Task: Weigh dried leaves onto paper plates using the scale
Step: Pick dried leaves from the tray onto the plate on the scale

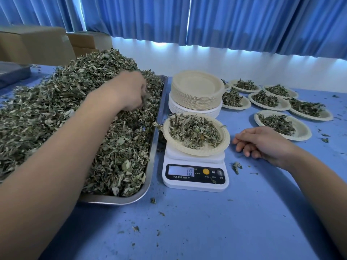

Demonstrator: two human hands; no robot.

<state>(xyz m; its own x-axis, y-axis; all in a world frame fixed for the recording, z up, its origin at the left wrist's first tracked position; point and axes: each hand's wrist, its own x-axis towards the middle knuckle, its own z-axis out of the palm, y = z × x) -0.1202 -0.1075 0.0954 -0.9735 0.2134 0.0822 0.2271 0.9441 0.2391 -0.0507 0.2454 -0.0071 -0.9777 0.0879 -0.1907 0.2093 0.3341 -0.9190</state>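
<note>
A white kitchen scale (195, 175) stands mid-table and its display reads 10. On it sits a paper plate (223, 141) holding a small heap of dried leaves (193, 131). To the left, a steel tray (150, 166) carries a tall pile of dried leaves (65, 102). My left hand (129, 91) reaches into that pile near the tray's right rim, fingers curled down among the leaves. My right hand (262, 143) rests on the blue table just right of the scale, fingers loosely curled, holding nothing.
A stack of unused paper plates (197, 91) stands behind the scale. Several filled plates (281, 124) lie spread at the right rear. Cardboard boxes (37, 44) sit at the back left. Leaf crumbs dot the blue table (206, 222). Blue curtains hang behind.
</note>
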